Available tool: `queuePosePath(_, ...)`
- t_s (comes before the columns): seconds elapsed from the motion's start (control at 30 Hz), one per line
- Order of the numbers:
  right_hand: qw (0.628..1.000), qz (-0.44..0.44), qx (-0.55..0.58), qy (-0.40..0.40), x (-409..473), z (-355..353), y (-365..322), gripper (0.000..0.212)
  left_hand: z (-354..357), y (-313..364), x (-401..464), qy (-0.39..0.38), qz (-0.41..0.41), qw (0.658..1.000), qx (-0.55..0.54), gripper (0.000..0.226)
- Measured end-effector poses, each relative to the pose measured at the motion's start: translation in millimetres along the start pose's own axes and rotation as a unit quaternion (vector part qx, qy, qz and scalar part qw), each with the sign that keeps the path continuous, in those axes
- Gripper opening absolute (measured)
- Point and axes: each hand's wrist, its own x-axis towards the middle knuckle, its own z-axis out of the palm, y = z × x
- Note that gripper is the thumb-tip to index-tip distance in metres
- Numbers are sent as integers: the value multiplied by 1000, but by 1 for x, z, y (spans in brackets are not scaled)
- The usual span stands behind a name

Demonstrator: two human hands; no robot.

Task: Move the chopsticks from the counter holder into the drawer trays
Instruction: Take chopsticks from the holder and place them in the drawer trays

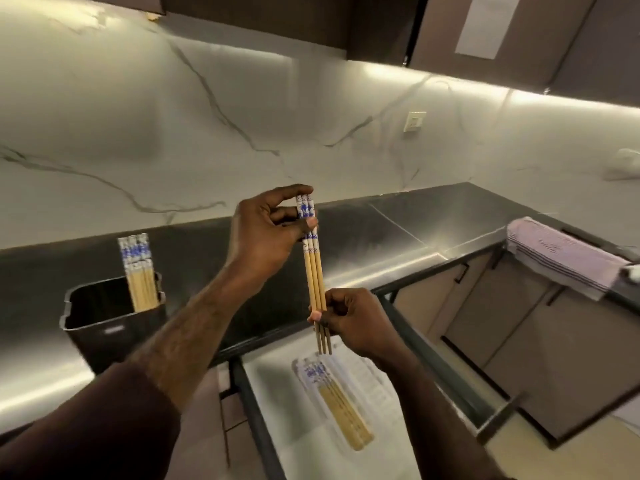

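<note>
a dark brown sleeve (104, 427) covers the left upper forearm; both hands bare.

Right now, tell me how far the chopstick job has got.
Partly done. One bundle of chopsticks already lies in the clear tray in the open drawer. In hand: the left hand pinches the patterned tops of three chopsticks and the right hand grips their lower ends above the drawer. Left: several more chopsticks stand in the black holder on the counter.
</note>
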Motion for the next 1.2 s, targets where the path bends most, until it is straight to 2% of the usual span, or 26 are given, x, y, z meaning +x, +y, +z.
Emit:
queuePosePath(0.3, 996, 80, -37, -7, -20, -94, 113, 15, 143, -45, -13, 3, -60, 998, 25, 45)
queuePosePath(0.5, 985, 161, -44, -40, 2, -92, 185, 17, 194, -123, -8, -7, -105, 990, 94, 49)
queuePosePath(0.67, 974, 208, -63, -62, 24, -61, 248, 20, 215, -208, -16, -29, -168, 972, 161, 65)
queuePosePath(0.8, 959, 257, -83, -84, 32, -27, 293, 19, 221, -264, -41, -73, -188, 943, 266, 74)
queuePosePath(1.0, 937, 309, -118, -114, 40, 11, 342, 21, 228, -326, -82, -99, -274, 894, 341, 71)
queuePosePath(1.2, 913, 351, -146, -149, 40, 36, 370, 20, 235, -367, -108, -176, -242, 844, 446, 64)
